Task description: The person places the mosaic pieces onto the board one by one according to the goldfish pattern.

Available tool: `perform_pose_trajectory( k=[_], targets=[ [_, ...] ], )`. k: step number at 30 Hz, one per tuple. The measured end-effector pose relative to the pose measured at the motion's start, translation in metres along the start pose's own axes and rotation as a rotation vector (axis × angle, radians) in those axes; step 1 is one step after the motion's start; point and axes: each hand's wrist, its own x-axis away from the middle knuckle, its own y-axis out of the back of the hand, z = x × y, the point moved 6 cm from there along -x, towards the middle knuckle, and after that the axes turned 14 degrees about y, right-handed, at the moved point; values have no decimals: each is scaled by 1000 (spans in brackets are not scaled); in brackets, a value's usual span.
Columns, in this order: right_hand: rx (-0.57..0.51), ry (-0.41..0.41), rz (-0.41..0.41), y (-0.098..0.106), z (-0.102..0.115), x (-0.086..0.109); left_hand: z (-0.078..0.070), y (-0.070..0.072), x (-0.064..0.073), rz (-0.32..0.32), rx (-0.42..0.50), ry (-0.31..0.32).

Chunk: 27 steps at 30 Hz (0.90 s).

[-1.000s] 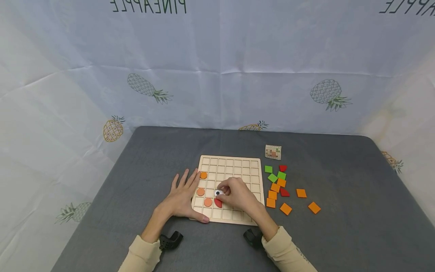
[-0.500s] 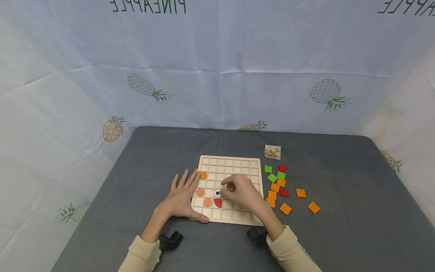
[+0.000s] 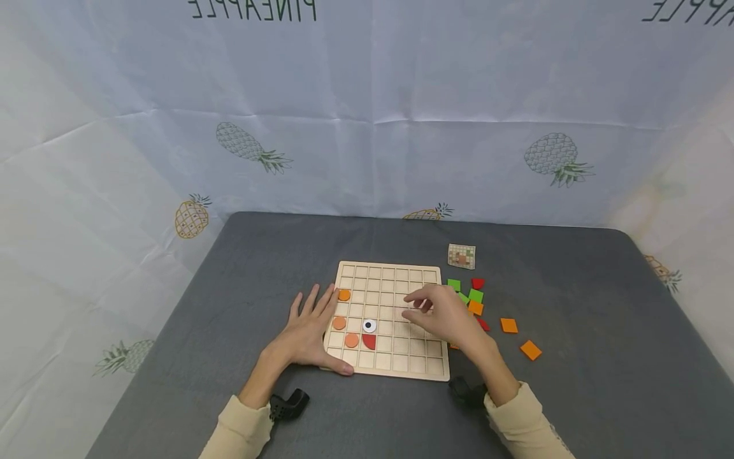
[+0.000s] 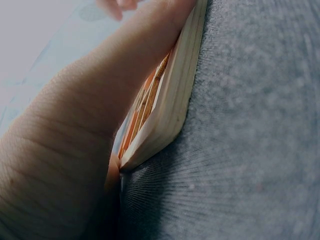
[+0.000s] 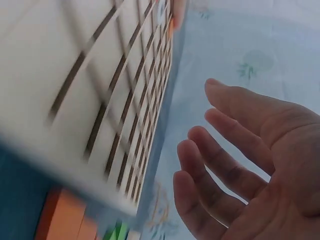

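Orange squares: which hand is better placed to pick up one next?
Probably the right hand: it's empty, nearer the orange squares, while the left hand touches the opposite side of the board.

White-and-pale-blue fabric backdrop with pineapple prints point(image 3: 367, 76): at 11 o'clock in head view, dark capital lettering "PINEAPPLE" point(image 3: 252, 9), mirror-reversed, tops cut by frame edge. At 2 o'clock, same backdrop, second dark word point(image 3: 688, 11), also mirrored, reads "APPLE" as far as shown, cut at top and right. Small beige rectangular card with coloured grid point(image 3: 461, 256), toward 3 to 4 o'clock: any print too small to read. Cream fabric right sleeve point(image 3: 530, 421), between 4 and 5 o'clock: dark marking, illegible.
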Motion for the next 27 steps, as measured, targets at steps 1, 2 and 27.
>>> perform_pose_trajectory(
  k=[1,2,27],
  targets=[
    [-3,-5,1,4,-3,4,0,0,0,1,0,-1],
    [0,-10,1,8,-7,9,0,0,0,2,1,-1],
    [191,-117,20,42,-45,97,2,-2,-1,5,-7,9]
  ],
)
